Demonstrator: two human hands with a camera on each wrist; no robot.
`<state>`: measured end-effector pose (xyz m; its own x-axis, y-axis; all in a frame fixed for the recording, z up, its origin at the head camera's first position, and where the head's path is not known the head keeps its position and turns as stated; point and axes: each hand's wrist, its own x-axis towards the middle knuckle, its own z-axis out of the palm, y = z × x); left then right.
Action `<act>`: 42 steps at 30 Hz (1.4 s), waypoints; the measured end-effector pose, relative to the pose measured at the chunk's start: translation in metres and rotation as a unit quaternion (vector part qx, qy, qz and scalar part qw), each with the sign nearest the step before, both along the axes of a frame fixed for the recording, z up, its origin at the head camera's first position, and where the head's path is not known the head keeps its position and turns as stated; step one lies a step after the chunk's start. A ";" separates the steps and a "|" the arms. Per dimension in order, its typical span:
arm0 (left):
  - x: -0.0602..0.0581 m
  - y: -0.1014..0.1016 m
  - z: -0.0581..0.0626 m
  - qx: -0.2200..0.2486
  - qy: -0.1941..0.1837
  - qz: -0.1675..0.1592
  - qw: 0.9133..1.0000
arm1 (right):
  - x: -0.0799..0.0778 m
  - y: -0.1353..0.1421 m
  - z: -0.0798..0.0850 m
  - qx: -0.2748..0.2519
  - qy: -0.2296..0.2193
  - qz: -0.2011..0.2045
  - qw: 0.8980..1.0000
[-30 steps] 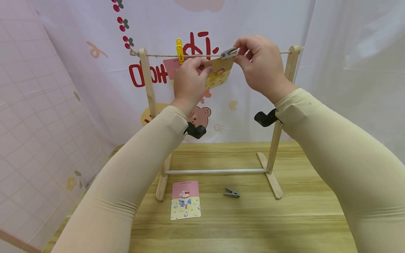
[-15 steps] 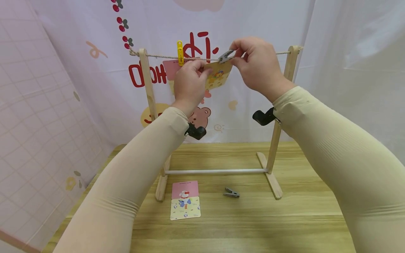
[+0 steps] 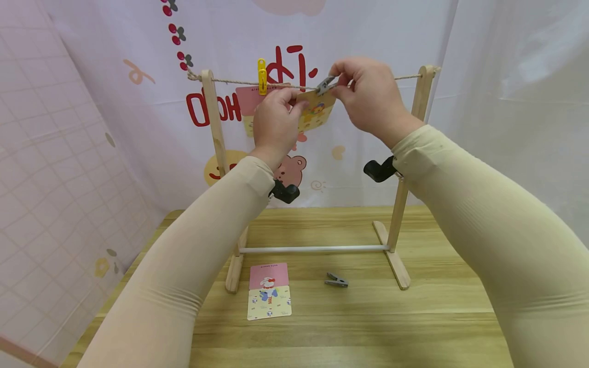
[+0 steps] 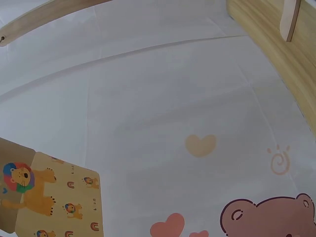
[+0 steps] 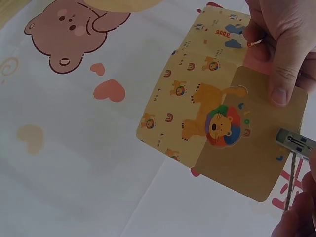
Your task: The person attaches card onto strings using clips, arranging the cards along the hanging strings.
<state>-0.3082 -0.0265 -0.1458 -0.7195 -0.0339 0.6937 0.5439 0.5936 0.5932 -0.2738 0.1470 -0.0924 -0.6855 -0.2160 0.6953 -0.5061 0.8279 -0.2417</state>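
Note:
My left hand (image 3: 277, 122) pinches a tan and yellow lion card (image 3: 316, 113) between thumb and fingers, up at the rope (image 3: 234, 82) of a wooden stand. My right hand (image 3: 370, 99) holds a grey clothespin (image 3: 325, 86) by its handles. In the right wrist view, the clothespin's (image 5: 295, 142) tip lies over the tan edge of the card (image 5: 217, 121), where the rope runs. The left thumb (image 5: 282, 81) presses on the card's face. Beside the left hand, a yellow clothespin (image 3: 262, 79) holds a pink and yellow card (image 3: 247, 100) on the rope, partly hidden by that hand.
The stand has two wooden posts (image 3: 417, 110) and a white lower bar (image 3: 317, 250). On the wooden table (image 3: 349, 327) lie a pink and yellow rabbit card (image 3: 271, 291) and another grey clothespin (image 3: 337, 280). A printed white cloth (image 3: 363, 30) hangs behind.
My right hand has shifted slightly left and down with the grey clothespin, which now tilts more steeply at the lion card's top edge. The rope dips lower there. My left hand stays nearly still.

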 end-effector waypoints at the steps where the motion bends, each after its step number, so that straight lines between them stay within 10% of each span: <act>1: 0.000 0.000 0.000 0.002 -0.001 -0.002 1.000 | 0.000 0.000 -0.001 0.001 -0.002 0.000 1.000; 42: 0.001 -0.003 -0.009 -0.004 0.008 -0.001 1.000 | 0.005 0.000 -0.019 -0.039 -0.027 0.018 0.999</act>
